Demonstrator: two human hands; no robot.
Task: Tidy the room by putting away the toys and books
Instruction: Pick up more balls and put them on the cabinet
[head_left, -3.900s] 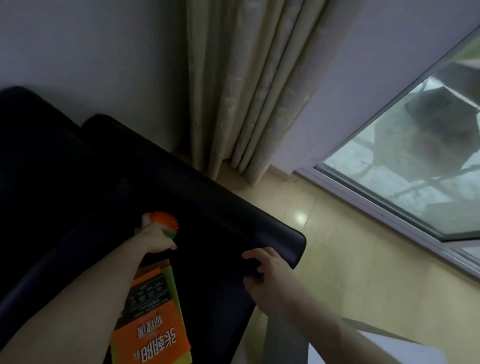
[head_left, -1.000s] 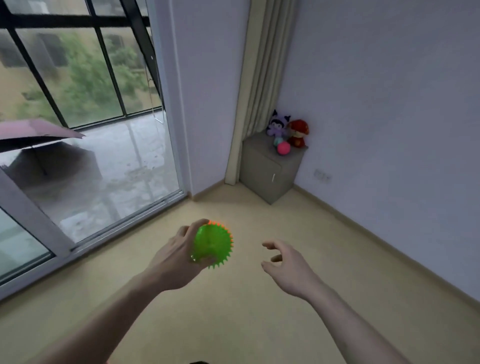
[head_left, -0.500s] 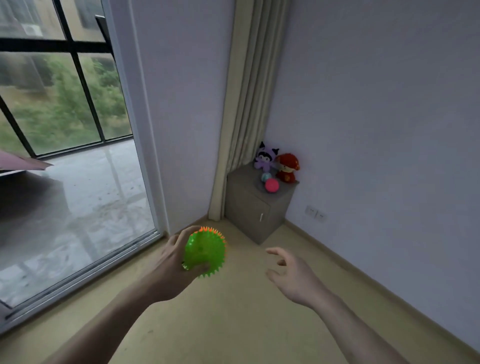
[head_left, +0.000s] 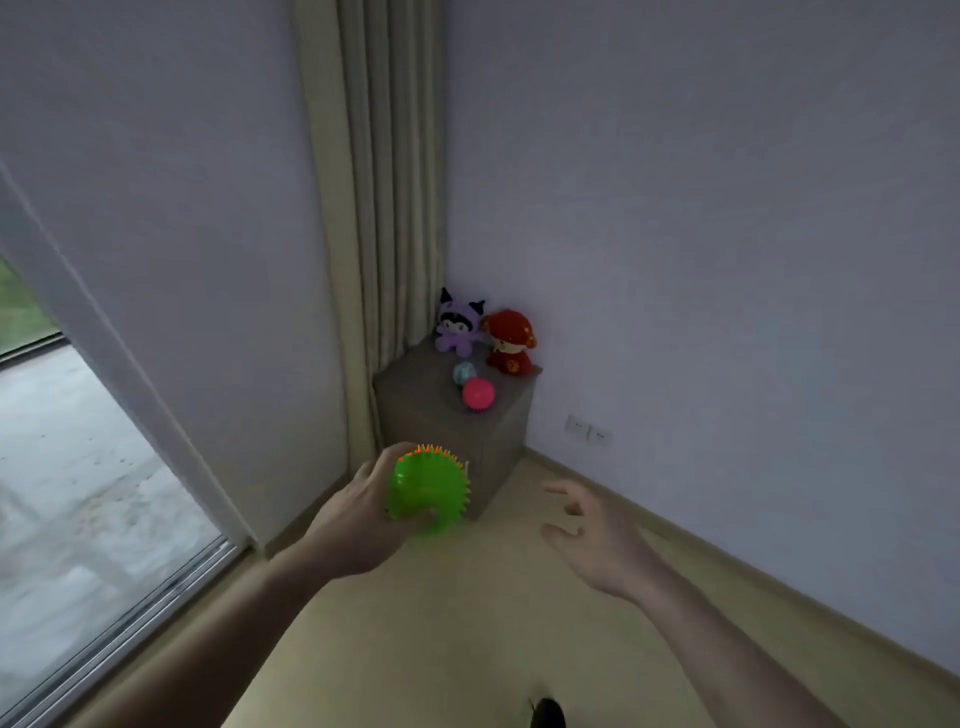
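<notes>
My left hand (head_left: 358, 512) is shut on a green spiky ball (head_left: 430, 486) with orange-tipped spikes, held out in front of me. My right hand (head_left: 592, 540) hangs open beside it, fingers apart, holding nothing. Beyond the ball stands a small grey cabinet (head_left: 415, 405) in the corner of the room. On its top sit a purple plush toy (head_left: 458, 323), a red doll (head_left: 510, 348), a small pale-blue ball (head_left: 464, 372) and a pink spiky ball (head_left: 478, 394).
A beige curtain (head_left: 379, 208) hangs left of the cabinet. A sliding glass door (head_left: 78, 519) fills the left side. Wall sockets (head_left: 587, 430) sit low on the right wall. The floor (head_left: 467, 649) is pale wood. A dark shoe tip (head_left: 545, 714) shows at the bottom edge.
I lifted the ball off the dark sofa and turned toward the corner. Over the last second the cabinet has come closer and more central; my left hand still holds the ball.
</notes>
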